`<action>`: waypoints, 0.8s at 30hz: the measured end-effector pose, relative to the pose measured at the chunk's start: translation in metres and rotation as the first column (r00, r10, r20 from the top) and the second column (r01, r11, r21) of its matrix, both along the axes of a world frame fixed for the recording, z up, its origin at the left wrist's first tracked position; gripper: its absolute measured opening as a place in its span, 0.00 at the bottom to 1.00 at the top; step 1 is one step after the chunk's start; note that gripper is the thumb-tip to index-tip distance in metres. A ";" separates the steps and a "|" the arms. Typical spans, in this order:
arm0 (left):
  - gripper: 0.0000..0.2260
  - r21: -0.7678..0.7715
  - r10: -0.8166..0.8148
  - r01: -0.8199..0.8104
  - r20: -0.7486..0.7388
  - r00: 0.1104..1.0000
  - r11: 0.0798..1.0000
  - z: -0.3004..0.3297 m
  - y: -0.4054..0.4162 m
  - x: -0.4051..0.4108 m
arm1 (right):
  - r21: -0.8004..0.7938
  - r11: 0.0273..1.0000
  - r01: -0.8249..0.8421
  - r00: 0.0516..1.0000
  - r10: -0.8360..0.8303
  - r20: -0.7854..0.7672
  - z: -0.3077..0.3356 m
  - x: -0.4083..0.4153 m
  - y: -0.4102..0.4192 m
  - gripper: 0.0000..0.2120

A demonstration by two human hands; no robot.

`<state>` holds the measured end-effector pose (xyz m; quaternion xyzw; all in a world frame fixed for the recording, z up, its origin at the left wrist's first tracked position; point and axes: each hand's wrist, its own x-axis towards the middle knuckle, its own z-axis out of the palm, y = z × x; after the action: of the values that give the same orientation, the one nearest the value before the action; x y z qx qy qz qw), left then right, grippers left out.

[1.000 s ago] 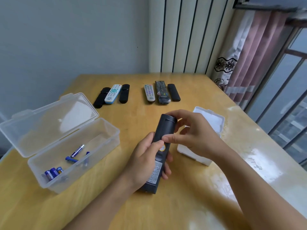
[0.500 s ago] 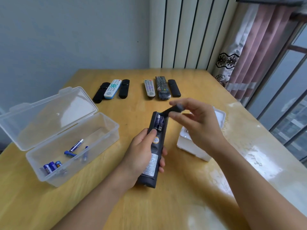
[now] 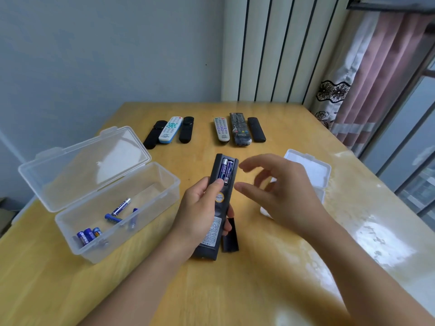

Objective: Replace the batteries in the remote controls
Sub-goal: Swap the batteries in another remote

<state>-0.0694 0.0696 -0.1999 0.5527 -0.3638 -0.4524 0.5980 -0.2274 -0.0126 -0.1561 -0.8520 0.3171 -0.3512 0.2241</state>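
While left hand (image 3: pixel 202 208) grips remote (image 3: pixel 217 201), right hand (image 3: pixel 280 191) splayed

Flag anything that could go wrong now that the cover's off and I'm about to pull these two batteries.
1. The battery cover lies loose on the table beside the held remote; the left hand could knock it away.
2. Pulled batteries might roll; drop them straight into a box.
3. The clear box already holds loose batteries; old and new could get mixed.

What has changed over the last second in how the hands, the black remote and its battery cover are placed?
The right hand pulled the battery cover off the black remote, set it on the table beside the remote and let go; it now hovers open. Two batteries are exposed. The left hand still grips the remote; the six far remotes and both boxes stayed put.
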 end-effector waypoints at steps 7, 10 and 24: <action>0.09 -0.064 -0.044 0.050 0.092 0.995 0.997 0.000 0.002 -0.013 | -0.067 0.997 0.044 0.994 -0.037 0.107 -0.010 0.010 0.003 0.13; 0.08 -0.074 -0.027 0.038 0.150 0.988 0.997 0.001 0.003 -0.014 | -0.066 0.996 0.053 0.991 -0.044 0.130 -0.010 0.012 0.004 0.11; 0.12 0.031 -0.048 0.041 0.258 0.965 0.999 0.002 0.004 -0.010 | 0.038 0.998 0.056 0.986 -0.061 0.157 -0.008 0.027 -0.003 0.06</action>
<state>-0.0789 0.0736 -0.1982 0.6063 -0.4451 -0.3943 0.5280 -0.2004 -0.0155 -0.1637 -0.8078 0.3290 -0.4189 0.2523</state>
